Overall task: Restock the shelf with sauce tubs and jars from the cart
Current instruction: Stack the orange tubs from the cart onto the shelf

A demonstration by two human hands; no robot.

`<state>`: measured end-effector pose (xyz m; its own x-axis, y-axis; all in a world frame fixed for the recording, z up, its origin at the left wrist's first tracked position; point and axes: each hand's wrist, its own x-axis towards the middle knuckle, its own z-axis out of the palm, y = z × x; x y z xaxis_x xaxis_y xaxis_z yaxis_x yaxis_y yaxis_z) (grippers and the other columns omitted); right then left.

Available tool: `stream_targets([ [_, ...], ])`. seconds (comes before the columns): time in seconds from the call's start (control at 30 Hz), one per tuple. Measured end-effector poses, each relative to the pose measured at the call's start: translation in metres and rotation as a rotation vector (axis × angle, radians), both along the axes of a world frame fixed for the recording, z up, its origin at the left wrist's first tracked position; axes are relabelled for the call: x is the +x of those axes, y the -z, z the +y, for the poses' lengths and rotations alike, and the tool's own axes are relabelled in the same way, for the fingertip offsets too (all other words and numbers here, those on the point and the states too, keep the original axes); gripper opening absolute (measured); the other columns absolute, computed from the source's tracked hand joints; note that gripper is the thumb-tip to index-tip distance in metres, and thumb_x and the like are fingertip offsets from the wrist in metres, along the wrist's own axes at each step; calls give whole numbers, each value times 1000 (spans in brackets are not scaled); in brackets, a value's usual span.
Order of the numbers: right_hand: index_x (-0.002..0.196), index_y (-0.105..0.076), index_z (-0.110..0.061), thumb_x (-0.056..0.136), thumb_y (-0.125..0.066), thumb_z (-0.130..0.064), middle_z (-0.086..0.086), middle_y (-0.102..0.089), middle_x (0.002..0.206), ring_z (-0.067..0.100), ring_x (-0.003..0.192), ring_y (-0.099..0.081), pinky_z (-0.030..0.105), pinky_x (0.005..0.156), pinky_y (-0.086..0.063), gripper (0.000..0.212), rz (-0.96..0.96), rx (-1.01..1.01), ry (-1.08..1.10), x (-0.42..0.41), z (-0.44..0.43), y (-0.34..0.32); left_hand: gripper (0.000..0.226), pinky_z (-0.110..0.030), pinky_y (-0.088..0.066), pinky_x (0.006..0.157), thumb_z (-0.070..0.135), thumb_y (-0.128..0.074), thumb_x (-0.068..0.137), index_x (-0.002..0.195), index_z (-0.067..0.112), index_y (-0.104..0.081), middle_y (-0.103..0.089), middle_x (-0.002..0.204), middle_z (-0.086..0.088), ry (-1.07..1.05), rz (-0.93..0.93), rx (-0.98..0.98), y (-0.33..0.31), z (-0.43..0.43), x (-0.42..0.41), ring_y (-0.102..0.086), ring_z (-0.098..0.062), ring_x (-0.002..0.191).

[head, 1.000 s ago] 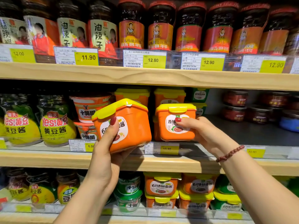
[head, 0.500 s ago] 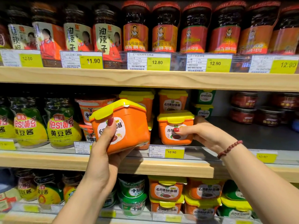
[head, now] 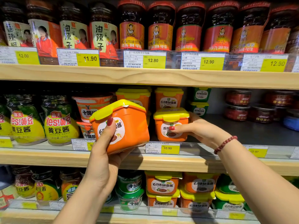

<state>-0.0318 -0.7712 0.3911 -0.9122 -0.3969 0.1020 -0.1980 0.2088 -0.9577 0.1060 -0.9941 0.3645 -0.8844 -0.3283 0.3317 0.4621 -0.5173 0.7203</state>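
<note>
**Middle shelf** [head: 161, 160]: pale wood, matt, grain visible. Just above its front edge, tilted tub [head: 129, 120] and upright tub [head: 159, 136]: smooth glossy orange plastic, yellow plastic lids [head: 113, 109]. Along that edge, paper price tags [head: 163, 147] behind clear plastic strip [head: 202, 149]. Above the shelf, glossy glass jars [head: 131, 13].

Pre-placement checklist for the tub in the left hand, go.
1. Left hand grip on held tub: ok, thumb across the label, palm under the base.
2. Held tub level: not ok, it is tilted.
3. Its lid seated: ok, as far as visible.
4. Shelf tub settled: ok, upright, appears down on the middle shelf; right hand grips it.
5. Slot left of shelf tub: cannot tell, hidden behind the held tub.
6. Bare shelf right of shelf tub: ok.
</note>
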Motion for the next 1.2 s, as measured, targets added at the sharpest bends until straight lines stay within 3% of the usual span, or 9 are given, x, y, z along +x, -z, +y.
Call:
stream_targets([
  [0.07, 132, -49, -14, 45, -89, -33, 6, -70, 115, 23, 108, -66, 40, 98, -50, 97, -4, -25, 9, 0, 1, 1, 36, -49, -55, 79, 46, -86, 47, 81, 35, -76, -74, 99, -1, 10, 3, 10, -2, 0, 1, -68, -29, 99],
  [0.17, 131, -50, -14, 50, -88, -28, 8, -68, 117, 25, 108, -65, 42, 97, -51, 91, -5, -53, 29, -2, 0, 5, 57, -51, -54, 81, 56, -87, 31, 83, 36, -76, -73, 102, -3, -2, 8, -16, -1, -1, 0, -68, -31, 99],
  [0.33, 129, -52, -17, 40, -93, -37, 6, -68, 116, 23, 109, -64, 42, 99, -49, 101, 48, -24, 61, -5, -1, 8, 59, -51, -53, 82, 58, -86, 29, 84, 38, -75, -73, 103, -2, -11, -2, -25, -1, -3, 2, -66, -32, 102],
  [0.5, 131, -49, -15, 43, -90, -29, 7, -67, 118, 24, 110, -63, 40, 98, -49, 98, 36, -57, 64, -5, 2, 9, 20, -50, -52, 79, 41, -64, 67, 82, 30, -70, -74, 91, 0, -21, -8, 31, -4, -1, 7, -64, -35, 101],
  [0.67, 131, -41, -18, 44, -92, -29, 4, -64, 120, 22, 110, -63, 41, 97, -51, 101, 117, 29, 81, 0, 0, 10, 12, -51, -52, 80, 34, -72, 69, 81, 32, -73, -74, 95, -1, -18, -16, 6, -5, 2, 11, -64, -35, 102],
  [0.8, 128, -37, -18, 56, -90, -12, 3, -60, 121, 16, 109, -61, 30, 89, -54, 90, 143, 141, 13, 4, 1, 8, 8, -50, -53, 77, 34, -68, 73, 78, 33, -74, -74, 94, -2, -8, -22, 24, -3, 5, 10, -64, -37, 103],
  [0.9, 129, -37, -18, 48, -88, -20, 3, -60, 122, 16, 110, -61, 30, 88, -54, 95, 140, 147, -13, 5, 4, 8, 18, -46, -57, 71, 39, -71, 70, 86, 32, -71, -74, 95, -2, 0, -29, 19, -1, 6, 11, -66, -33, 98],
  [1.03, 133, -38, -20, 47, -95, -29, -1, -61, 124, 15, 113, -61, 36, 97, -51, 104, 116, 212, -52, 1, 6, 7, 49, -48, -56, 74, 54, -84, 39, 83, 34, -75, -74, 98, -1, -17, -44, -7, 0, 7, 11, -70, -26, 92],
  [1.2, 115, -49, -30, 69, -81, -15, -4, -65, 119, 9, 109, -62, 25, 94, -50, 58, 73, 230, -124, 3, 2, 5, 28, -45, -56, 70, 37, -58, 68, 94, 27, -63, -74, 88, 1, -22, -38, 34, -3, 9, 13, -66, -28, 91],
])
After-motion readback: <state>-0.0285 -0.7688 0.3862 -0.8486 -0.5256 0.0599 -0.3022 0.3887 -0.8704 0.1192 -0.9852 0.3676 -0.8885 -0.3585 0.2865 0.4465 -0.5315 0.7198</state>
